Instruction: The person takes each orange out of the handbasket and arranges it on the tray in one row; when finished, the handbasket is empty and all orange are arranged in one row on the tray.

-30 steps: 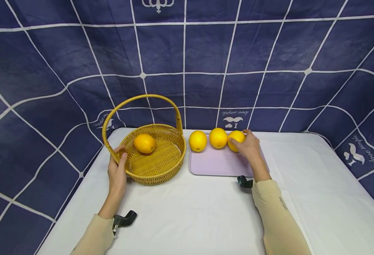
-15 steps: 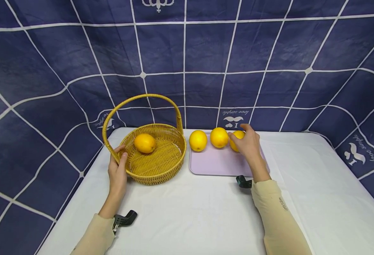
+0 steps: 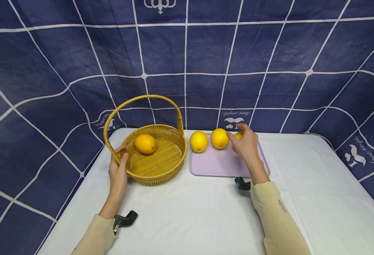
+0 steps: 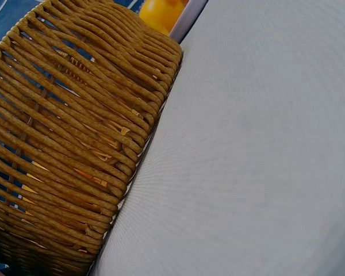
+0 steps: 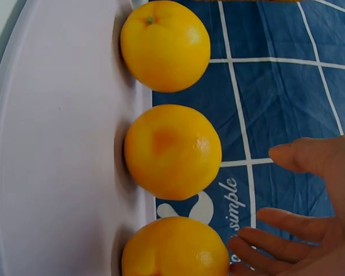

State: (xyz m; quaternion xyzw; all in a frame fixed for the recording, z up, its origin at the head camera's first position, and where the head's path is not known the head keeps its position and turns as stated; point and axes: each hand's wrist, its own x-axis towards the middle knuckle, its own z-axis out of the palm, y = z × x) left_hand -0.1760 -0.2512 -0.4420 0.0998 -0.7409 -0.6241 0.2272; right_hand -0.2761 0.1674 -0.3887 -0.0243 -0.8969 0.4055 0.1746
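On the left of the head view, my left hand (image 3: pixel 118 175) grips the near-left rim of a woven basket (image 3: pixel 156 180) with a tall arched handle. An oval orange-yellow fruit (image 3: pixel 145 143) lies inside it. My right hand (image 3: pixel 245 143) hovers at the right of a lilac tray (image 3: pixel 215 166), thumb and fingers spread, holding nothing. Three oranges stand in a row along the tray's far side: a left orange (image 3: pixel 198 141), a middle orange (image 3: pixel 220 138) and a right orange (image 5: pixel 175 250). In the head view the hand hides most of the right one; the right wrist view shows the fingers beside it.
Basket and tray stand side by side on a white-covered table (image 3: pixel 187 216). Close behind them hangs a dark blue cloth (image 3: pixel 206 88) with white grid lines, and it continues along both sides. Each wrist wears a black camera mount.
My right hand has let go of the right orange, its fingers spreading, and moved slightly left, covering more of that orange. My left hand and the basket look unchanged.
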